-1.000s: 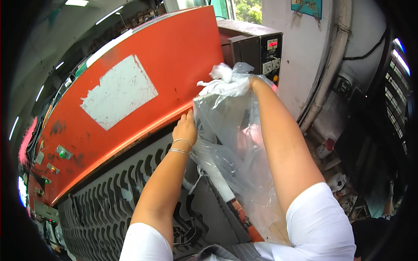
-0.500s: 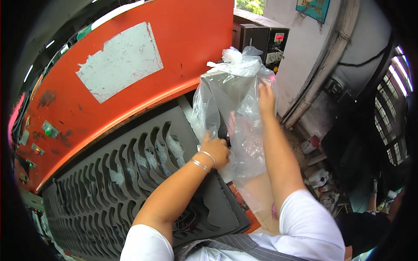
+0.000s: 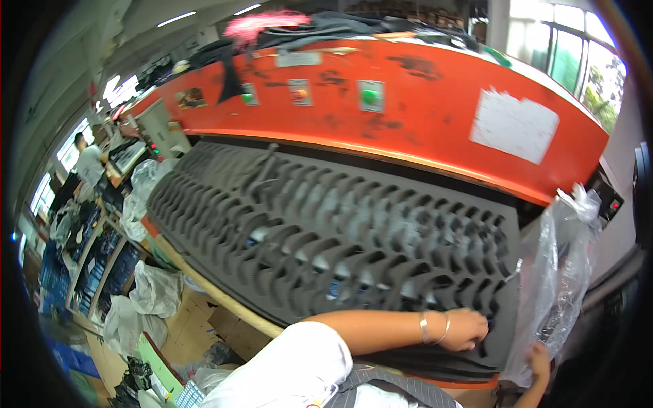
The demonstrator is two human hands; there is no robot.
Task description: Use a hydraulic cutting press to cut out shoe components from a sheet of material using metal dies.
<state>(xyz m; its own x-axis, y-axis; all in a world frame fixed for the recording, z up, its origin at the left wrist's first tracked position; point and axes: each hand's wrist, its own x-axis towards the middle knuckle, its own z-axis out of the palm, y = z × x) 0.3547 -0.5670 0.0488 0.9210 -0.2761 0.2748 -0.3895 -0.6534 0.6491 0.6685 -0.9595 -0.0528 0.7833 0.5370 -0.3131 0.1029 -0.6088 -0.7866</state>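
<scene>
In front of me lies a stack of dark grey sheets [image 3: 505, 309], cut through with rows of curved slots. My left hand [image 3: 466, 329], bangles at its wrist, is at the right end of the near row with its fingers curled down. Whatever those fingers hold is hidden; a dark strip shows just below them. Beyond the stack's right end hangs a clear plastic bag [image 3: 544, 285], bunched at its top. Low on the bag, my right hand [image 3: 539, 360] has its fingers closed on the plastic.
A long orange machine panel [image 3: 435, 115] with green and red buttons runs behind the sheets. A dark control box [image 3: 604, 197] stands behind the bag. White sacks [image 3: 155, 289] and shelving [image 3: 95, 265] are on the left, where another person [image 3: 90, 163] stands farther off.
The view has swung left, showing the whole sheet stack. My left hand has left the bag's side for the slots at the stack's right end. My right hand is lower on the bag.
</scene>
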